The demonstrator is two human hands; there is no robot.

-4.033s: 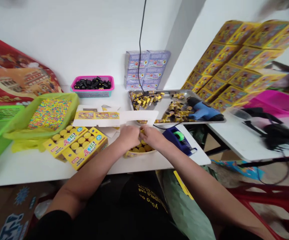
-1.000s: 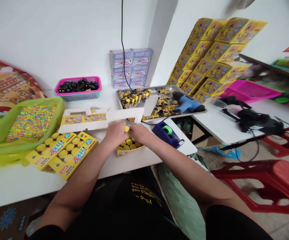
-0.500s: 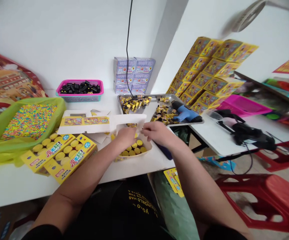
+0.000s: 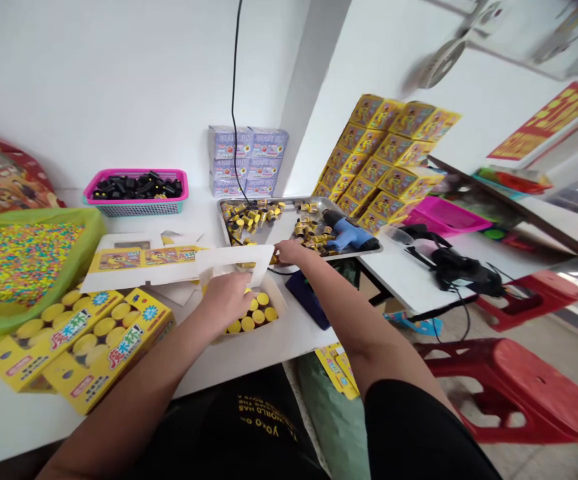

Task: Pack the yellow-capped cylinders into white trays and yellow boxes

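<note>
My left hand [image 4: 226, 297] is over an open carton [image 4: 273, 319] whose white lid stands raised. Its fingers are curled and partly hidden; what they hold I cannot make out. Rows of small tubs with yellow caps [image 4: 259, 317] stand in the carton. My right hand [image 4: 289, 253] is at the front edge of a metal tray [image 4: 273, 233], fingers bent down and together, their tips hidden. Loose small yellow-capped tubs [image 4: 251, 219] lie in that tray in two heaps, along with a blue and black tool [image 4: 351, 232].
Two filled yellow cartons [image 4: 111, 347] and a green-lined container of coloured pellets [image 4: 23, 257] are on the left. Behind are a pink basket of black pieces [image 4: 136, 187], purple boxes [image 4: 249, 160] and stacked yellow boxes [image 4: 379, 160]. Red stools [image 4: 529, 387] stand right.
My right hand has left the carton's raised lid and moved away to the tray's front edge. My left hand stays at the carton. The view has turned to the right.
</note>
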